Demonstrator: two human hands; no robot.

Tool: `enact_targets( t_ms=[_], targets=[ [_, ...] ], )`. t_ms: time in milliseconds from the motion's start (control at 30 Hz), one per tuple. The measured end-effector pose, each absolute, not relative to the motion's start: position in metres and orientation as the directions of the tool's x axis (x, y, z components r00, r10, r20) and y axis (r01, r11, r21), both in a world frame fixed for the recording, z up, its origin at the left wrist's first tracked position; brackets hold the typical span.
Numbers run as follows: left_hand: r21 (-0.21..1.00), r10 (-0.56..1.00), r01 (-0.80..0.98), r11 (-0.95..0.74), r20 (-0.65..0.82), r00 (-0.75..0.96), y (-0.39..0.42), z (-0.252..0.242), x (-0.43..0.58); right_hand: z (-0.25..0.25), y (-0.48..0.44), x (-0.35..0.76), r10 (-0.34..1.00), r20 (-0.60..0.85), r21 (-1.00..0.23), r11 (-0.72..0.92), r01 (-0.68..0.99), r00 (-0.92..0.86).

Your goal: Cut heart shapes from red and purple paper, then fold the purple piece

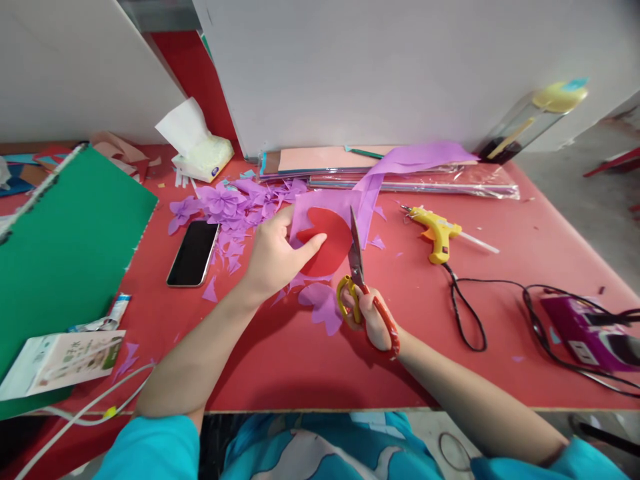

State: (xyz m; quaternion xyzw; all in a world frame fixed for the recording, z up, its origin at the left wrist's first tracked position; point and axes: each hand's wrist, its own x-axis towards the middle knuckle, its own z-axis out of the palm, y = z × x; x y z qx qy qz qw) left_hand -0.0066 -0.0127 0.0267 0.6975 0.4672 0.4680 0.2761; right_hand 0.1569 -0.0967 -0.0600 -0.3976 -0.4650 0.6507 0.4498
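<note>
Above the red surface [285, 377], left grip [274, 255] pinches red cutout [330, 247] and purple paper [325, 198], right grip [374, 323] wraps scissors [356, 259] alongside. Left fingertips are hidden behind the paper

One pair of scissors [356, 262] (one phone [193, 253])

This looks like a craft workroom, though it could be a home corner. On the red table [440, 327], packs of coloured sheets [315, 160] lie along the far edge, purple paper flowers [220, 201] and scraps [233, 259] left of the middle, a corded yellow glue gun [440, 235] toward the right edge, and scissors [356, 259] are held over the middle. Pale panels [400, 67] stand behind the far edge; grey floor [585, 153] shows past the right edge
</note>
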Motion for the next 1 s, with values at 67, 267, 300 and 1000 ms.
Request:
enact_targets(
  t_ms=[67,267,300,1000],
  targets=[
    [0.812,0.903,0.398,-0.427,0.404,0.146,-0.012,0.027,-0.009,-0.061,-0.097,0.157,0.955,-0.091,-0.967,-0.152,-0.205,-0.283],
    [0.792,0.906,0.444,-0.420,0.395,0.154,-0.011,0.030,-0.013,-0.069,-0.098,0.159,0.966,-0.054,-0.987,-0.091,-0.135,-0.254],
    [0.803,0.912,0.435,-0.408,0.382,0.150,-0.011,0.031,-0.014,-0.069,-0.098,0.159,0.963,-0.051,-0.986,-0.091,-0.140,-0.264],
    [0.871,0.907,0.267,-0.412,0.420,0.026,-0.010,0.025,-0.007,-0.065,-0.095,0.164,0.943,0.052,-0.998,0.038,-0.048,-0.329]
  ],
)
